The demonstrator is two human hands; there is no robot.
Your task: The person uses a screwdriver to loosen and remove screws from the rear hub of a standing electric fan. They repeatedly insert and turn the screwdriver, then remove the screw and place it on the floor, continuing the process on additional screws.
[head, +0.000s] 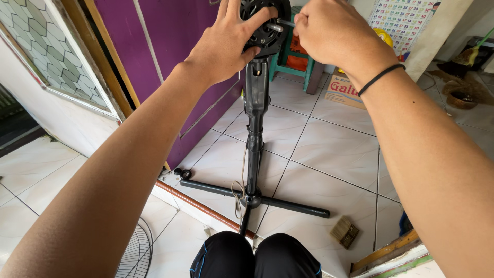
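A dark grey stand fan without its blades stands in front of me: a pole (pixel 254 128) on a cross-shaped base (pixel 288 204), topped by a black vented motor housing (pixel 263 32). My left hand (pixel 226 44) wraps over the left side of the housing, fingers spread on its face. My right hand (pixel 329 31) is closed at the metal motor shaft (pixel 276 27), fingertips pinched on something thin there; what it is stays hidden. My knees in black shorts (pixel 257 255) are at the bottom edge.
A wire fan grille (pixel 135 252) lies on the white tiles at lower left. A small brush (pixel 345 231) rests right of the base. Purple door (pixel 170 56) on the left; cardboard box (pixel 342 87), green stool (pixel 298 54) and wall calendar (pixel 401 18) behind.
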